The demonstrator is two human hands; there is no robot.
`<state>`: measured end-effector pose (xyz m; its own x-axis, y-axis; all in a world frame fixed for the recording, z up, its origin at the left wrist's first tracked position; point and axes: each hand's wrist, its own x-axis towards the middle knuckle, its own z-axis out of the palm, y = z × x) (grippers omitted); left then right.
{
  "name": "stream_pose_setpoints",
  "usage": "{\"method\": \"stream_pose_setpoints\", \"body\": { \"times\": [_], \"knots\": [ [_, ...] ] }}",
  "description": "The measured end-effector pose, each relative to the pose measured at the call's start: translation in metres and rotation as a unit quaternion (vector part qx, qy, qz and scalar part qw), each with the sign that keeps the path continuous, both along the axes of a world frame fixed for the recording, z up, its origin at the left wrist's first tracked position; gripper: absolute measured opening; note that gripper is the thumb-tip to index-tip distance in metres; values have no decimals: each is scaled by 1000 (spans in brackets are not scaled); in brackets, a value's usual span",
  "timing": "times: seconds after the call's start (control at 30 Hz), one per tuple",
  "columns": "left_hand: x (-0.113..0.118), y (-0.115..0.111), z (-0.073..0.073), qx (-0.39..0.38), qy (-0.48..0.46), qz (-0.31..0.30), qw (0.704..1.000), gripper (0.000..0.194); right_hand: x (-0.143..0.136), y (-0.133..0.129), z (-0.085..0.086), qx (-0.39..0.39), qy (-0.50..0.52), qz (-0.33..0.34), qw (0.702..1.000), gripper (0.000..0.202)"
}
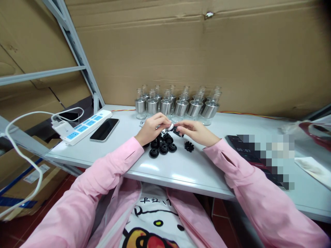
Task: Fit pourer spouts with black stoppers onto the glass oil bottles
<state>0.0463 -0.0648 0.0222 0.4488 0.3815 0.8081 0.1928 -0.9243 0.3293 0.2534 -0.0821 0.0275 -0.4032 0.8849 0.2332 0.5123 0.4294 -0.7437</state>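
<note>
Left hand: the fingers of the left hand point(155, 126) pinch a small, smooth white piece point(170, 127).
Right hand: the fingers of the right hand point(195, 132) pinch a small black piece point(178, 131), right by the white one, over the tabletop point(201, 165).
Black caps: a pile of round, stepped black caps point(163, 148) sits just below the hands.
Black bumpy piece: a bumpy-edged black piece point(189, 146) lies right of the pile.
Bottles: clear glass necks, shiny metal middles; the front bottles point(181, 108) partly hide those behind.
Hard to see: fingers cover parts of both held pieces; blurry squares hide some of the dark screen point(240, 148).
Around: flat phone point(104, 130), white power strip point(84, 125), brown cardboard wall point(181, 51) behind.
</note>
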Motion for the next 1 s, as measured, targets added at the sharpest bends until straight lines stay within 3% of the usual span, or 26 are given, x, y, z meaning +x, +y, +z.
{"method": "stream_pose_setpoints", "body": {
  "times": [0.23,0.6,0.77,1.0],
  "knots": [
    [3,-6,0,-26,-18,2,1000,13,-15,-6,-2,-47,100,64,992,45],
    [2,-7,0,23,29,20,999,15,-19,-10,-1,-38,177,33,983,43],
    [1,-6,0,60,59,7,996,26,-19,-9,-3,-39,206,6,978,42],
    [0,0,-4,83,75,21,994,31,-18,-10,-2,3,195,-23,981,38]
  ]
}}
